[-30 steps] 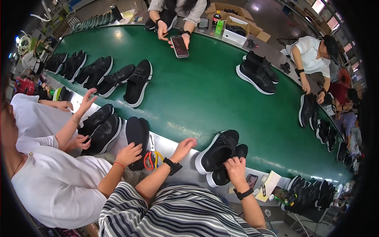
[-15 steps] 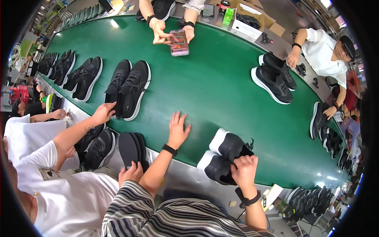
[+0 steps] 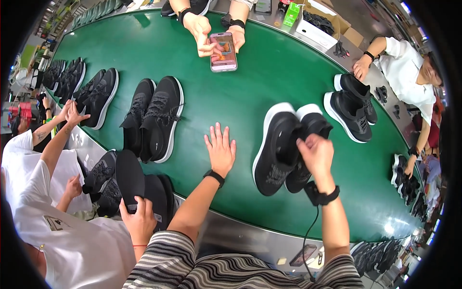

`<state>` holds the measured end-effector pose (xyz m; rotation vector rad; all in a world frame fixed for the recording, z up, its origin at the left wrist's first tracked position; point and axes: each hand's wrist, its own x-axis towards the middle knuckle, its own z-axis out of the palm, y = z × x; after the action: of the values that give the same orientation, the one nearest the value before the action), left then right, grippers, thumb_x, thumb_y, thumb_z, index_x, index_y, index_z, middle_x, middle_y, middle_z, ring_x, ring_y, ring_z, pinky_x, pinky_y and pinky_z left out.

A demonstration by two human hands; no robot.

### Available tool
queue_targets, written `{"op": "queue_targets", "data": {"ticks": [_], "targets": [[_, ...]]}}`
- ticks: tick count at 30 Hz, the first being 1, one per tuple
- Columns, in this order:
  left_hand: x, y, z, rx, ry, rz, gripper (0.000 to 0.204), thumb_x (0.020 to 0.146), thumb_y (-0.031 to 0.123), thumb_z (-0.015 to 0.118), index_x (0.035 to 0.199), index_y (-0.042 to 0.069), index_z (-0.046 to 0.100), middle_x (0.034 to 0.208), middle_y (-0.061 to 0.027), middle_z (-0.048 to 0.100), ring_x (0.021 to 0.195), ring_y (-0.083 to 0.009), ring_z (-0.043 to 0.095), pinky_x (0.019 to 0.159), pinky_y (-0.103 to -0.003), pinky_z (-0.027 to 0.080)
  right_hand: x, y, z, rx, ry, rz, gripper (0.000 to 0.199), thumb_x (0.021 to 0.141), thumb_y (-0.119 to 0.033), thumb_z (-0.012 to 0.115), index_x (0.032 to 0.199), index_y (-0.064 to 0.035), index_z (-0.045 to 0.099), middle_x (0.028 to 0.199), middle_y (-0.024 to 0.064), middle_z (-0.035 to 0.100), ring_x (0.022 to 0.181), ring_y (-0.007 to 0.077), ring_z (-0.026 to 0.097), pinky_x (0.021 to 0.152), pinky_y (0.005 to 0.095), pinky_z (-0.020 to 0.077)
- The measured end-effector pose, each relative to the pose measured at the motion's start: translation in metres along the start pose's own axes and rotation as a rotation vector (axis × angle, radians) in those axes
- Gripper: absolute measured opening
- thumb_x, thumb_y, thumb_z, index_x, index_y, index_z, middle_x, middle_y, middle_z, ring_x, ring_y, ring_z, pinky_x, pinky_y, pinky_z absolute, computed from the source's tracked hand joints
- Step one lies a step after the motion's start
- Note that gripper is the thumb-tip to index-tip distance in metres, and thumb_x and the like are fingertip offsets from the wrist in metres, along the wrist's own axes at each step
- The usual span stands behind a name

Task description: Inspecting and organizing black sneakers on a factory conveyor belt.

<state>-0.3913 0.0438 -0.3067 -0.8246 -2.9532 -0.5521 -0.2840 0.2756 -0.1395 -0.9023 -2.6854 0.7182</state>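
Note:
My left hand (image 3: 221,151) lies flat on the green work surface (image 3: 207,101), fingers spread and holding nothing. To its right, my right hand (image 3: 317,156) is closed at the inner collars of a pair of black shoes with white soles. The left shoe (image 3: 274,159) of this pair shows its opening, with its heel on the far side and its toe toward me. Partly hidden behind my fingers is the right shoe (image 3: 314,123). Left of my left hand, another laced black pair (image 3: 161,113) stands on the surface.
At my left, a co-worker's hand (image 3: 139,219) holds black insoles (image 3: 130,176). Across, another person holds a phone (image 3: 224,53) over the surface. A co-worker at the right touches a black pair (image 3: 349,113). More shoes (image 3: 71,79) line the far left.
My right hand has moved the shoe pair away from the near edge, farther onto the green surface, and turned it. My left hand has flattened. The neighbour's hand has gone to the far-left shoes.

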Motion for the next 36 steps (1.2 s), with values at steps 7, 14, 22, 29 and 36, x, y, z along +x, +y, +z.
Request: {"op": "queue_targets", "data": {"ticks": [7,14,22,29,36], "targets": [[0.001,0.004,0.003,0.026,-0.062,-0.019,0.051,0.093,0.029,0.042,0.138,0.004,0.036,0.149,-0.0217,0.021,0.138,-0.0405,0.016,0.108,-0.060,0.010,0.119,0.022,0.001,-0.177,0.139,0.032,0.023,0.070,-0.026,0.069,0.068,-0.0037,0.064,0.063,0.0136,0.062,0.063,0.0317,0.063,0.059,0.0394,0.0501],[0.002,0.008,0.001,0.065,-0.063,0.003,0.052,0.094,0.030,0.041,0.140,0.006,0.034,0.150,-0.0224,0.019,0.138,-0.0415,0.016,0.108,-0.060,0.011,0.204,0.042,-0.014,-0.306,0.196,0.087,0.022,0.071,-0.028,0.065,0.074,-0.0063,0.064,0.072,0.0159,0.064,0.075,0.0339,0.064,0.066,0.0411,0.0503],[-0.001,0.013,0.000,0.068,-0.113,-0.012,0.053,0.094,0.030,0.040,0.141,0.006,0.033,0.150,-0.0227,0.018,0.138,-0.0418,0.016,0.108,-0.060,0.011,0.212,0.048,-0.008,-0.386,0.281,0.071,0.020,0.080,-0.029,0.062,0.088,-0.0113,0.068,0.081,0.0138,0.067,0.082,0.0317,0.064,0.074,0.0409,0.0488],[-0.003,0.016,-0.001,0.053,-0.069,-0.001,0.054,0.093,0.030,0.041,0.141,0.006,0.033,0.150,-0.0225,0.018,0.138,-0.0418,0.016,0.108,-0.061,0.011,0.102,0.010,0.037,0.012,0.341,-0.459,0.028,0.079,-0.011,0.063,0.106,-0.0069,0.060,0.099,0.0100,0.060,0.100,0.0278,0.056,0.088,0.0421,0.0379],[-0.006,0.018,-0.001,0.087,-0.052,0.010,0.054,0.093,0.030,0.041,0.141,0.007,0.033,0.150,-0.0220,0.018,0.138,-0.0413,0.016,0.108,-0.060,0.012,-0.157,0.006,0.093,0.144,-0.189,0.001,0.051,0.077,-0.018,0.068,0.124,-0.0094,0.052,0.122,0.0152,0.047,0.114,0.0341,0.045,0.093,0.0451,0.0360]]}}
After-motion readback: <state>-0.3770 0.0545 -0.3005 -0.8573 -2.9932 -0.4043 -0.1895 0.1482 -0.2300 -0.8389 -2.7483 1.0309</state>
